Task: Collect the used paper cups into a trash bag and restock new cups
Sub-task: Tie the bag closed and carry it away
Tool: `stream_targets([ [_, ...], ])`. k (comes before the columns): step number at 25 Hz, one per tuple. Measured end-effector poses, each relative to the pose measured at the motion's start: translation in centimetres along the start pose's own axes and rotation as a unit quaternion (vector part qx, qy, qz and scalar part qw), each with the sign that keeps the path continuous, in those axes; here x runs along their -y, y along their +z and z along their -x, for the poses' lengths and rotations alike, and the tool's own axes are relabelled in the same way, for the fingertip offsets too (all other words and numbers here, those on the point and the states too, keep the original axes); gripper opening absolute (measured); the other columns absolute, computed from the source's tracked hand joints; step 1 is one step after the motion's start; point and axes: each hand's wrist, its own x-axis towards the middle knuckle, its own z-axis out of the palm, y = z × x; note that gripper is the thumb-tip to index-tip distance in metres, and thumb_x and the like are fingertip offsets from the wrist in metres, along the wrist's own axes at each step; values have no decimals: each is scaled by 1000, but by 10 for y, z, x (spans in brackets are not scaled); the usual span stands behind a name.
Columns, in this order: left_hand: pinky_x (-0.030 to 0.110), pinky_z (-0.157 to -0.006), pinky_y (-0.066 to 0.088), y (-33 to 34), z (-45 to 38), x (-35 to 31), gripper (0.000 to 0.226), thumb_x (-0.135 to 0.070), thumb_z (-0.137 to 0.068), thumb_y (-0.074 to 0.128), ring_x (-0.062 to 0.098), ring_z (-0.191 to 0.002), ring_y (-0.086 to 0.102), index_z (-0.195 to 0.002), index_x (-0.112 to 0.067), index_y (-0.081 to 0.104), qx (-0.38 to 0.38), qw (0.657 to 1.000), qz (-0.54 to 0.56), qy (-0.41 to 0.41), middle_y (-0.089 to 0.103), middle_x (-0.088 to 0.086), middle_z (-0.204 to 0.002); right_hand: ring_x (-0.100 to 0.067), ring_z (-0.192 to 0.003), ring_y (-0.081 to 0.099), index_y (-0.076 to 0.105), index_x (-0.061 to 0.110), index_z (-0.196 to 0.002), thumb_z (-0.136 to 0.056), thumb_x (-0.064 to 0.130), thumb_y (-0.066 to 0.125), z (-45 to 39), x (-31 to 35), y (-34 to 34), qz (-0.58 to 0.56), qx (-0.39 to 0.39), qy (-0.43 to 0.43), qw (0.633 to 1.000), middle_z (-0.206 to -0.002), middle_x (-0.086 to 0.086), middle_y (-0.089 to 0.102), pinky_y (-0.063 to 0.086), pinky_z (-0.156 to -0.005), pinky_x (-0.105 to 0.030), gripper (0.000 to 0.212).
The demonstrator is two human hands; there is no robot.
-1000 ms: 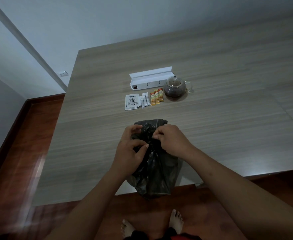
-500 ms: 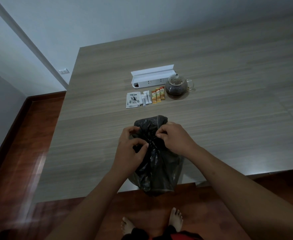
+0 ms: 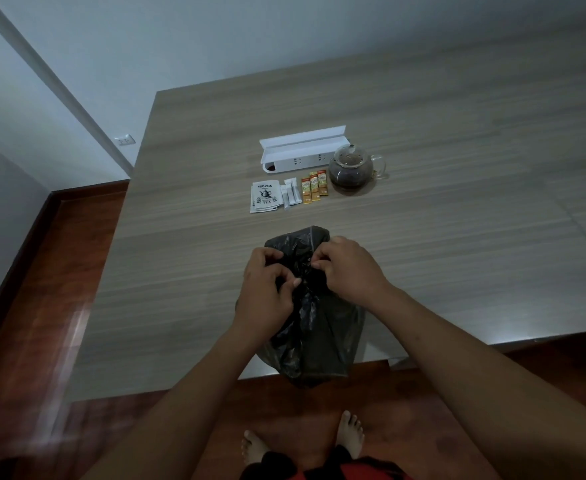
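A black trash bag (image 3: 322, 337) hangs in front of me over the near edge of the wooden table (image 3: 440, 209), its bottom below the table edge. My left hand (image 3: 267, 292) pinches the gathered plastic at the bag's neck with curled fingers. My right hand (image 3: 350, 268) pinches the plastic on the other side, fingertips close to the left hand's. A loose flap of the bag sticks up behind both hands. What is inside the bag is hidden. No paper cups show on the table.
Farther back on the table lie a white power strip box (image 3: 303, 150), a glass teapot (image 3: 352, 168) with dark tea, a white tea packet (image 3: 265, 200), white sachets (image 3: 291, 194) and orange sachets (image 3: 315, 187). My bare feet (image 3: 350, 434) stand on the red-brown floor.
Both hands keep working the bag's neck in nearly the same place. The flap above them has shifted slightly, and the view has tipped a little.
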Motion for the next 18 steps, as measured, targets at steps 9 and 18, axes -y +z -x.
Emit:
stream_targets([
  [9,13,-67,32,-6,3,1,15,-23,-91,67,-4,-79,49,-79,-24,59,-20,1000,1,-19,53,-9,-84,-11,-112,46,54,28,-127,-84,39,69,26,-9,13,-42,52,1,998,-116,6,50,44,-92,-31,47],
  [18,23,-76,54,-28,-3,19,15,-4,-80,76,12,-81,65,-92,-12,73,70,991,-37,-110,69,-1,-89,-21,-88,61,78,20,-99,-81,17,69,4,-6,24,-14,-33,-66,997,-83,5,63,50,-73,-35,21],
])
